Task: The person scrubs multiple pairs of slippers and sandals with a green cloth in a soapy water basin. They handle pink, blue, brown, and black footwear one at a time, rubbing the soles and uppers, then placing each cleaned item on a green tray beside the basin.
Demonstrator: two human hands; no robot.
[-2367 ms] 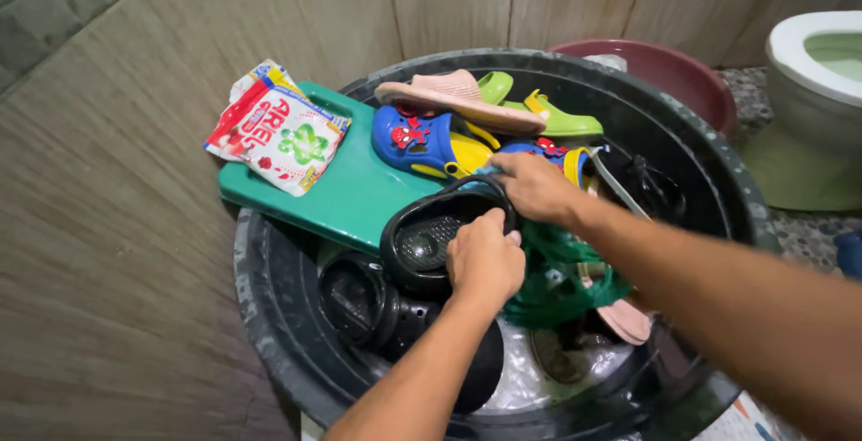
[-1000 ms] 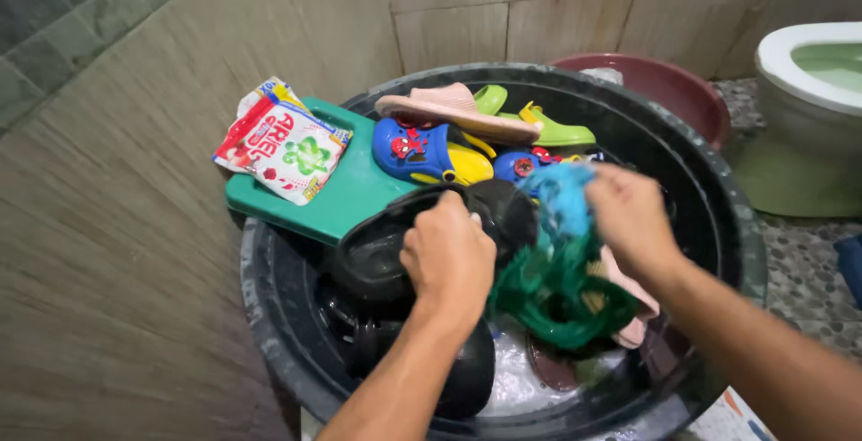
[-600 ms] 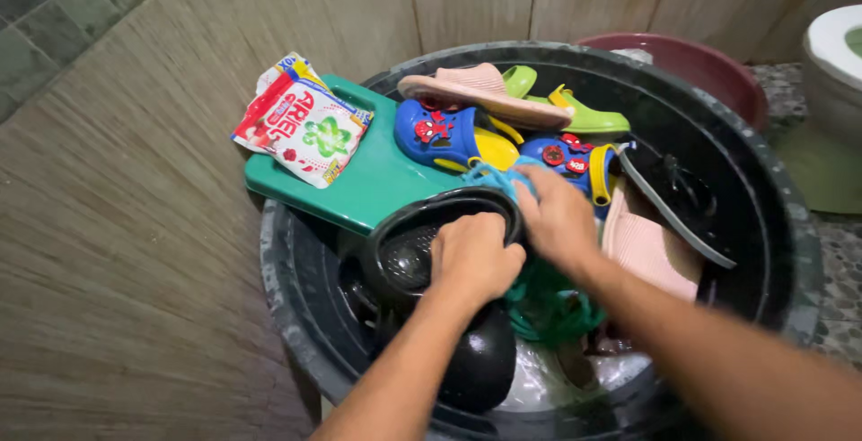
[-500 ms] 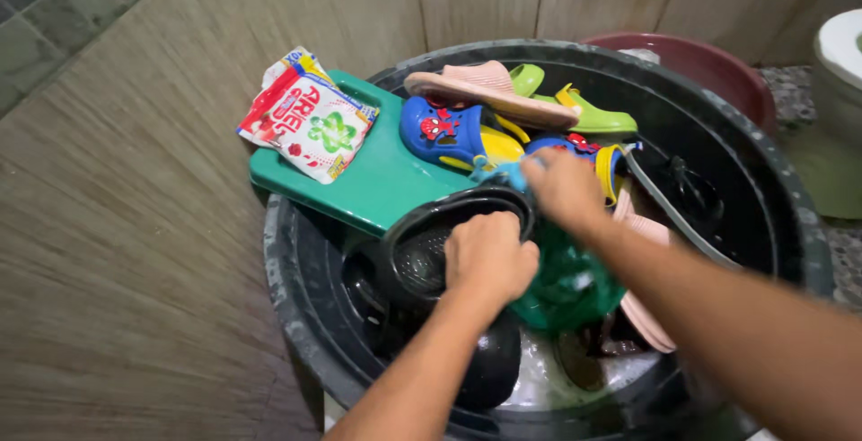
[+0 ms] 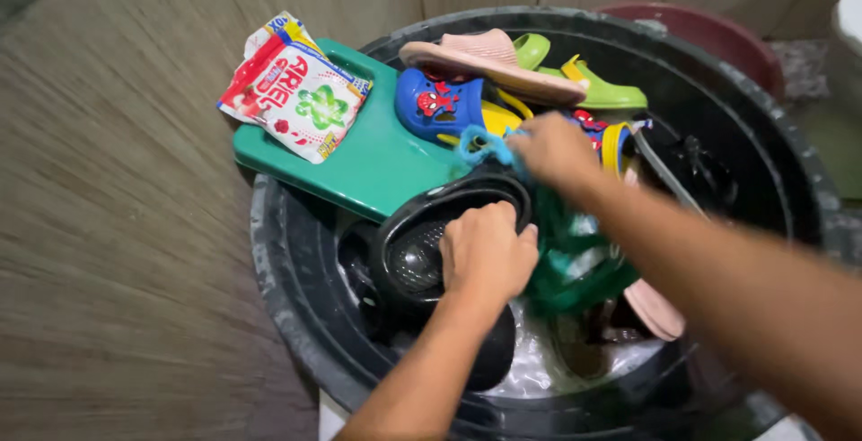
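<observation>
A big black tub fills most of the view, with a green board laid across its far-left rim and a heap of footwear inside. Against the picture half a second ago little has shifted: the view has dipped slightly, and the right hand sits a touch lower over the same spot. On the board lies a red and white detergent pouch, and beside it a blue child's clog, a pink slide across the top, and a green clog behind. The left forearm comes up from the bottom edge, and the left hand curls over the near rim of a black clog, its grip closed on that rim. The clog lies tilted with its opening facing up and left, long axis running from lower left to upper right, resting on other black shoes at the tub's middle. The right arm crosses in from the lower right; its grip is closed on a blue and green mesh scrubber, pressed at the clog's far edge.
</observation>
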